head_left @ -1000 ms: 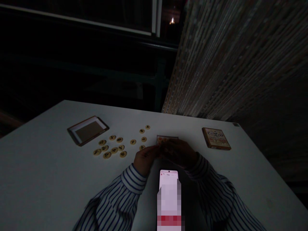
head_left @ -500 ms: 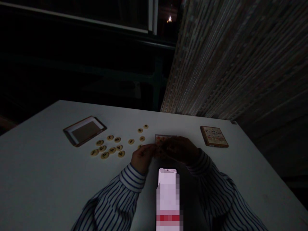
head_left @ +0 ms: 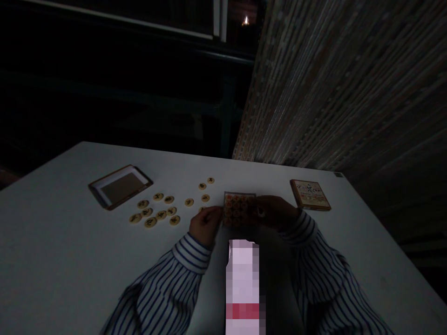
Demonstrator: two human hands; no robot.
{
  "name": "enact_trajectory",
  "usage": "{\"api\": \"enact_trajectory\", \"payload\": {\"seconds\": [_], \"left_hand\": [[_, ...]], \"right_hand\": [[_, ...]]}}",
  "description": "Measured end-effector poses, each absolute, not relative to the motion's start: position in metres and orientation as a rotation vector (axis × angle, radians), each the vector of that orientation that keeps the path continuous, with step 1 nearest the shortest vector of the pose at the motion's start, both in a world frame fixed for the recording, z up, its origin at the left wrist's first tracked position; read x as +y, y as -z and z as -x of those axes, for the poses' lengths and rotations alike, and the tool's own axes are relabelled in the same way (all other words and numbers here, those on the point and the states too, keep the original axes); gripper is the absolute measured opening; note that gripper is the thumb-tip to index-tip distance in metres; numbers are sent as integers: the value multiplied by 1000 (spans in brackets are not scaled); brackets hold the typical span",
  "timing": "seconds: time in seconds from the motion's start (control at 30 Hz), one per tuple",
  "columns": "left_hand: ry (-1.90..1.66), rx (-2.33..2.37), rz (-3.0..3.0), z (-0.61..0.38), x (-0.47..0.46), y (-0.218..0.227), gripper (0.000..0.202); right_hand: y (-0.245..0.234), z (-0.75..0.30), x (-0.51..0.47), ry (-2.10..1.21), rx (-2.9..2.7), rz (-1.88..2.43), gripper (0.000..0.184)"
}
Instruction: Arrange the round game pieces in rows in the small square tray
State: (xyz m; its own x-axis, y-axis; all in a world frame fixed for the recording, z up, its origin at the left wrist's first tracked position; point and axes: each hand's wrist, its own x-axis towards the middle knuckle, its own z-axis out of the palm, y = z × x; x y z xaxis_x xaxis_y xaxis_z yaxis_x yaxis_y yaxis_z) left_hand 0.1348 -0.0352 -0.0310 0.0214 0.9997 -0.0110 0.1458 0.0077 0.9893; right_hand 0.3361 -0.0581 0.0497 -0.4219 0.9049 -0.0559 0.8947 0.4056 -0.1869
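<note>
A small tray of Chinese chess pieces, set in tight rows with red characters, is in front of me. My left hand is closed at its left edge, thumb and fingers pinched there. At the opposite edge is my right hand, dark in shadow, its fingers bent around that side and partly hidden. Loose round chess pieces with dark characters lie scattered left of my left hand. One of them is partly hidden behind that hand.
An open shallow box sits at the table's left. A decorated box lid or closed box lies at the right. A lit phone, its screen blurred, is between my forearms on the white table. A string curtain hangs behind.
My right hand has moved off the top of the tray to its right edge, uncovering the rows of pieces. My left hand stays at the left edge. The view has shifted slightly.
</note>
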Motion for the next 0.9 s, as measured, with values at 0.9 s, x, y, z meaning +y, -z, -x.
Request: {"api": "enact_trajectory", "payload": {"seconds": [0.9], "left_hand": [[-1111, 1304, -1354, -137, -37, 32, 27]], "right_hand": [[-22, -336, -50, -403, -2716, 1580, 26]]}}
